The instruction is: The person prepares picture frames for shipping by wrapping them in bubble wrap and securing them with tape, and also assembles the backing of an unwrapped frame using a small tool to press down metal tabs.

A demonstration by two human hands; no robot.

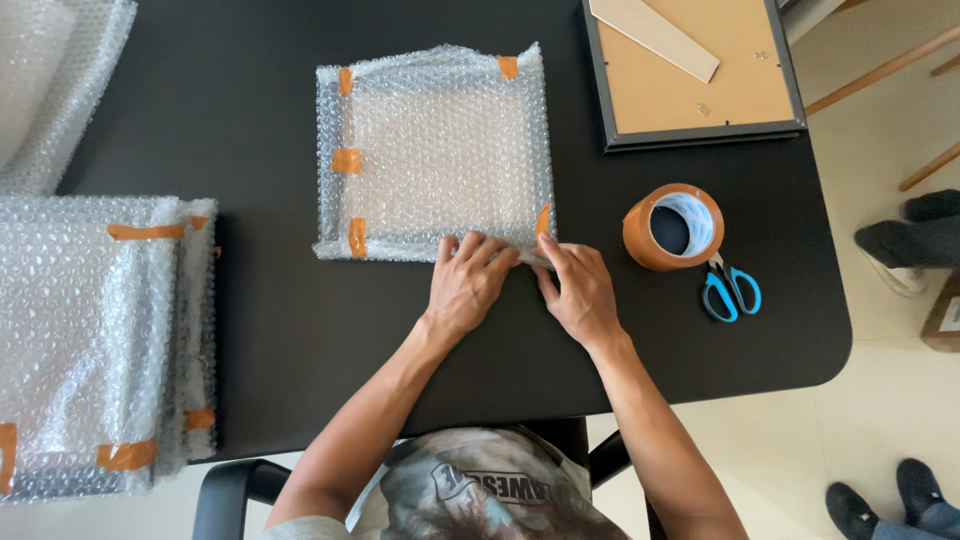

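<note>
Pressing near edge of square bubble-wrapped parcel with orange tape tabs [435,155], left hand [468,285] and right hand [578,290] flat, fingers spread, gripping nothing.
Bare matte black table [300,320] nearside; orange tape roll [673,227], blue-handled scissors [730,290] right.

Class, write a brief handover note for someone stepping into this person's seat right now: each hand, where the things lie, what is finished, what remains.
Left hand: flat, pressing the near edge of the square bubble-wrapped parcel on the black table.
Right hand: pressing the same edge at the near right corner, holding nothing else.
Orange tape roll and blue-handled scissors lie right of the parcel.
Done: several orange tape strips hold the wrap; a stack of wrapped parcels sits at far left.
Left: the near edge under the hands shows no tape; a bare grey picture frame lies face down, unwrapped.
</note>
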